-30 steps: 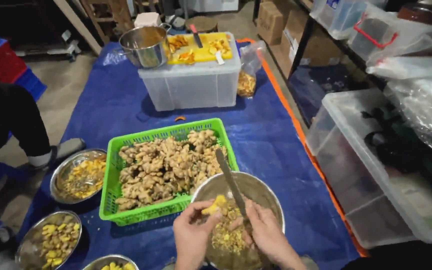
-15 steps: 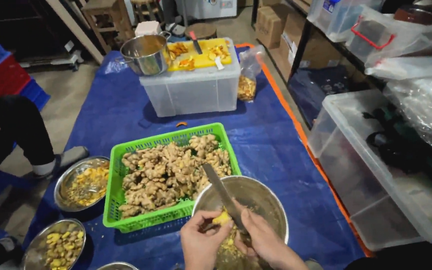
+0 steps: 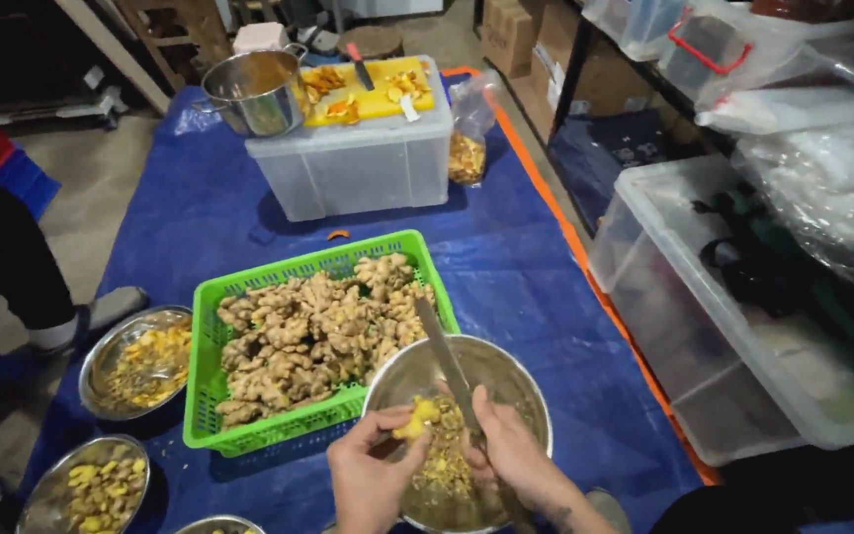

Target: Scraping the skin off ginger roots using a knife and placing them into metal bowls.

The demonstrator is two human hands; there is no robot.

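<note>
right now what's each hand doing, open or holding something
Left hand: closed on a small yellow peeled ginger piece over the round steel bowl.
Right hand: closed on a long steel-bladed knife.

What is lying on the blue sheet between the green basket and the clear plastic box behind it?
In the head view, only a small orange scrap lies between green basket and clear box; otherwise bare blue tarp.

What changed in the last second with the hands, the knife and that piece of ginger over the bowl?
The knife in the right hand swung from tilting left at its tip to tilting up-left, its blade crossing the steel bowl. The left hand kept hold of the yellow ginger piece. Nothing was let go. The green basket of ginger and side bowls stayed put; only the camera shifted.
</note>
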